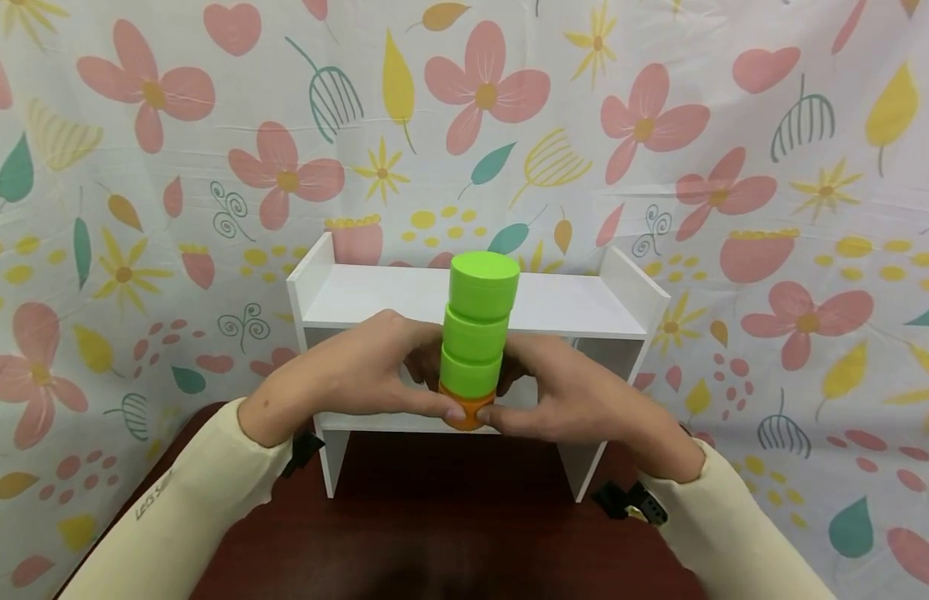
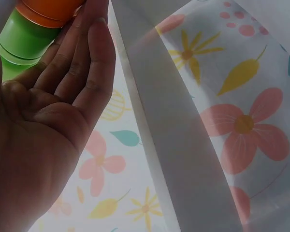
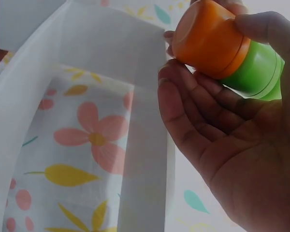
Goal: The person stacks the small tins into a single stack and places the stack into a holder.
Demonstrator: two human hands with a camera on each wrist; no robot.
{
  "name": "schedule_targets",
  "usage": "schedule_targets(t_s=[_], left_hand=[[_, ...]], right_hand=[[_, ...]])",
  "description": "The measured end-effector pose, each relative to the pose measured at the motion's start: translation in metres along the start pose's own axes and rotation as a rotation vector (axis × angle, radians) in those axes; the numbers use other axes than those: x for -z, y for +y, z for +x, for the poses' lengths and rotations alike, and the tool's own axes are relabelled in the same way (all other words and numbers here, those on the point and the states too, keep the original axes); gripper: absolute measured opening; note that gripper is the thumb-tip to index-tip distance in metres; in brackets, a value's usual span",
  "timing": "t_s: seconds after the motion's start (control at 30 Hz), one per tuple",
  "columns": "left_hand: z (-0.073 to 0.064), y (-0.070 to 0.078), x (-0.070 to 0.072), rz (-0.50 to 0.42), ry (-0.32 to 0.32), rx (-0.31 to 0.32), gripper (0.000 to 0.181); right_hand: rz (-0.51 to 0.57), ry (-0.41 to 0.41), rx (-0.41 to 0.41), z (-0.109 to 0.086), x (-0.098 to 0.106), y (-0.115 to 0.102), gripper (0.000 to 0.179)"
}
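A stack of round containers [image 1: 475, 333], with several green sections over an orange bottom one [image 1: 466, 410], is held up in front of the white shelf, leaning slightly. My left hand [image 1: 367, 367] grips its lower part from the left, thumb on the orange section and fingers behind. From the right, my right hand [image 1: 576, 392] holds the same part, its thumb also against the orange. The right wrist view shows the orange base [image 3: 210, 38] between thumb and fingers. In the left wrist view, fingers [image 2: 99, 58] lie alongside the stack, whose upper part is cut off.
Behind the hands a white shelf unit [image 1: 471, 300] with raised side panels stands on a dark reddish-brown table [image 1: 449, 533]. A flower-printed cloth [image 1: 554, 158] hangs behind it. Dark straps with small devices [image 1: 632, 502] sit at the wrists.
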State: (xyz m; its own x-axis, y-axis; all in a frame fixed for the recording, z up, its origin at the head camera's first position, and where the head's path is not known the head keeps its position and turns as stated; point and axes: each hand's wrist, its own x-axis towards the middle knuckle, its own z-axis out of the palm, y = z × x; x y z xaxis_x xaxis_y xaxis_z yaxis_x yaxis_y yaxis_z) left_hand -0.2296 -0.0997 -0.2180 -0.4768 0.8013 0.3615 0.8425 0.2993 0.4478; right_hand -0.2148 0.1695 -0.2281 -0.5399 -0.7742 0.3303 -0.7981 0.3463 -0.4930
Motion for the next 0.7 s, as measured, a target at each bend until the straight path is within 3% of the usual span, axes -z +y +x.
schedule_targets(t_s=[0.37, 0.7], left_hand=[[0.01, 0.002, 0.011, -0.008, -0.003, 0.016, 0.044], [0.017, 0.002, 0.018, -0.008, -0.011, 0.095, 0.046]], right_hand=[[-0.011, -0.003, -0.001, 0.006, 0.015, -0.004, 0.037], [0.027, -0.012, -0.05, 0.012, 0.024, -0.005, 0.039]])
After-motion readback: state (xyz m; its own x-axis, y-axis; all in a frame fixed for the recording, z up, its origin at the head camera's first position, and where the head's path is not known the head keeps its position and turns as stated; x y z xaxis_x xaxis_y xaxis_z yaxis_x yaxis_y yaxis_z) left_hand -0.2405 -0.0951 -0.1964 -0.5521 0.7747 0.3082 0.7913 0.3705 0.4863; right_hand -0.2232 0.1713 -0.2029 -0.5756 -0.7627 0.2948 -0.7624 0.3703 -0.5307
